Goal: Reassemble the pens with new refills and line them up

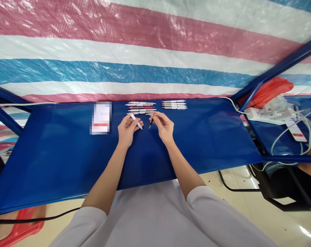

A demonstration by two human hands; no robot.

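My left hand (126,129) is closed around a white pen barrel (136,121), which slants down to the right between thumb and fingers. In my right hand (164,125), a thin dark pen part (151,122), probably a refill, is pinched with its narrow end pointing down. The two pieces are apart, a short gap between them. Just beyond my hands lies a row of several pens, mostly white and grey, with one red pen (142,107) among them. To its right is a second group of whitish pens (174,104), laid side by side.
A blurred white and red card or paper (101,118) lies on the blue table (212,137) to the left. A striped plastic sheet (145,51) hangs behind. At the right are blue frame bars, a white power strip (266,116), cables and a red plastic bag (271,91).
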